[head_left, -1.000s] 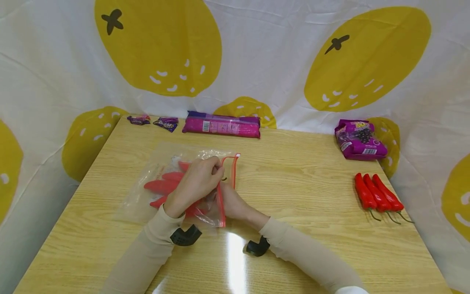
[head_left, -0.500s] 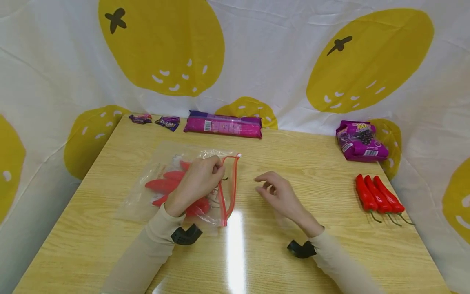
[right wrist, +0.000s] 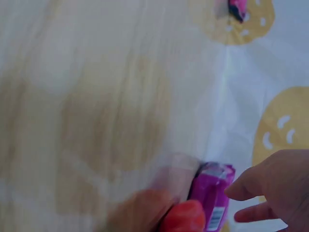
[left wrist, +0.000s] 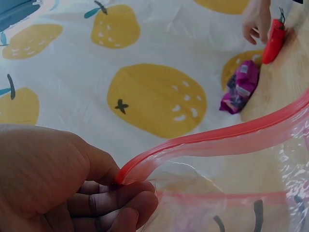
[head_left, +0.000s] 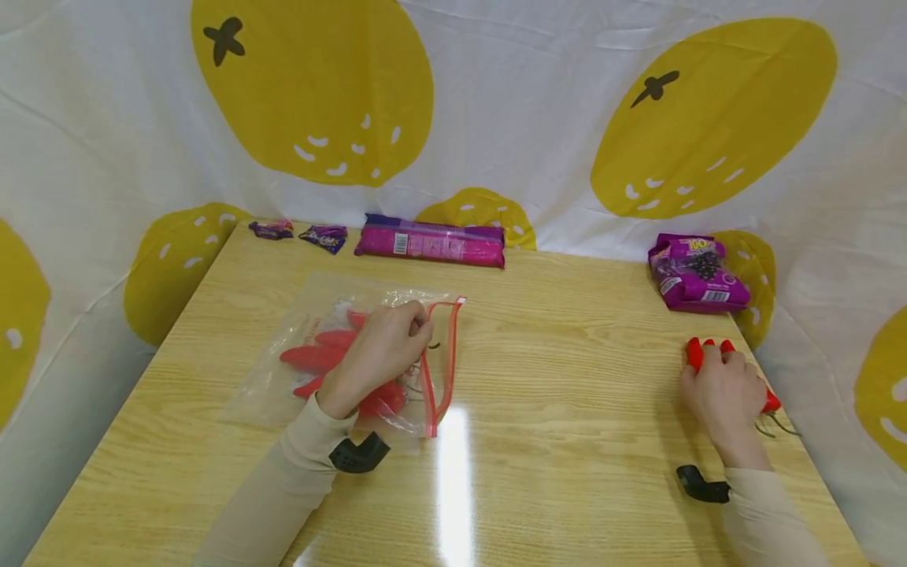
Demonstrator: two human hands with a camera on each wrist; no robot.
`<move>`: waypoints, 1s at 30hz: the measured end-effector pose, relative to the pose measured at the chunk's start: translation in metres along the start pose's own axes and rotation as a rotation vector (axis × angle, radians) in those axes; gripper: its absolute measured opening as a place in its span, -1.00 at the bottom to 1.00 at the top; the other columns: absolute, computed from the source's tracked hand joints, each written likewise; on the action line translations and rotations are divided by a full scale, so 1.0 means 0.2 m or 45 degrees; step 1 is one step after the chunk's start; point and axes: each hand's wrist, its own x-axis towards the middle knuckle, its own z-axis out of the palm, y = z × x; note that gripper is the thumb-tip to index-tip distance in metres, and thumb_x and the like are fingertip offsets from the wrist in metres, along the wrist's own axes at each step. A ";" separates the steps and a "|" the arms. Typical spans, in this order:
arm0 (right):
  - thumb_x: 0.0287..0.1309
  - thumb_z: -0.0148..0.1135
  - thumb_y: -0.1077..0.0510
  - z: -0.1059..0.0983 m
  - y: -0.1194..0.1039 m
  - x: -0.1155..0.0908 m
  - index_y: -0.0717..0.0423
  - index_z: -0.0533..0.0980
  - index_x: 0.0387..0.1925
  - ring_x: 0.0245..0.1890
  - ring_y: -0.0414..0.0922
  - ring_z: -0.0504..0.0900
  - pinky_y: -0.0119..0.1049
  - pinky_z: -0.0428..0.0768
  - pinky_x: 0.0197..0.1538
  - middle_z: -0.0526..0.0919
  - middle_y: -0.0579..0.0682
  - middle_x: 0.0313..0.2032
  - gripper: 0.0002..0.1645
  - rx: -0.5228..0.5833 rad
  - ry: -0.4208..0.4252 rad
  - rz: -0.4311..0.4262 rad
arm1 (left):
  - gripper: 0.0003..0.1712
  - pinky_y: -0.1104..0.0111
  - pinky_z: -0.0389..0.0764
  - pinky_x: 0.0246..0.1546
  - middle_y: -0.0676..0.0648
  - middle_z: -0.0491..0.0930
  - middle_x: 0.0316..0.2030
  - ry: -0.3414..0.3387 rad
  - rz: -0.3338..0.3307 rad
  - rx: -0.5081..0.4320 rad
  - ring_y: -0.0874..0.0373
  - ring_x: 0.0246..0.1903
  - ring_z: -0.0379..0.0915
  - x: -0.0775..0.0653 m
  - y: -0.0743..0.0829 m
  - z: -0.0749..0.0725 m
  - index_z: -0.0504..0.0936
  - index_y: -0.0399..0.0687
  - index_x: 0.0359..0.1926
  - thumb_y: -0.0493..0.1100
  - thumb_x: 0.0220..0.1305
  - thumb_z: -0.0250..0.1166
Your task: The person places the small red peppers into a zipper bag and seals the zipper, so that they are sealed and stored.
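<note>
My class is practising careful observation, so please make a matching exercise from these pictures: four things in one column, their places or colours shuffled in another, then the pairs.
Column one
1. Zip bag
2. Long packet
3. Loose peppers
4. Two small packets

Column two
A. Back left corner of the table
B. Clear, with a red-edged opening
C. Bright red
D. Middle of the back edge

Pairs: 1-B, 2-D, 3-C, 4-A
</note>
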 end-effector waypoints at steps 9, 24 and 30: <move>-0.02 -0.01 0.12 0.02 0.11 -0.07 0.39 0.34 -0.39 -0.46 0.45 0.31 0.22 0.25 -0.53 0.34 0.55 -0.45 -0.67 -0.091 -0.231 0.120 | -0.88 0.42 0.26 -0.71 0.04 0.37 -0.68 -0.007 -0.016 -0.008 0.24 -0.70 0.25 -0.01 0.00 0.01 0.50 -0.06 -0.46 -0.19 0.20 0.11; 0.05 0.05 0.07 -0.10 -0.13 -0.04 0.28 0.43 -0.05 -0.48 0.19 0.42 -0.03 0.31 -0.59 0.47 0.34 -0.29 -0.54 0.157 -0.179 0.049 | -0.87 0.42 0.26 -0.69 0.04 0.37 -0.67 0.001 -0.004 0.005 0.23 -0.69 0.24 0.00 0.00 0.01 0.50 -0.06 -0.46 -0.18 0.20 0.11; 0.15 0.17 0.08 -0.16 -0.42 -0.05 0.19 0.43 0.04 -0.37 -0.07 0.56 -0.43 0.50 -0.39 0.59 0.17 -0.20 -0.56 0.725 -0.285 -0.200 | -0.87 0.41 0.27 -0.68 0.04 0.38 -0.66 0.006 -0.008 0.016 0.23 -0.68 0.25 0.00 -0.01 0.01 0.50 -0.06 -0.46 -0.17 0.21 0.11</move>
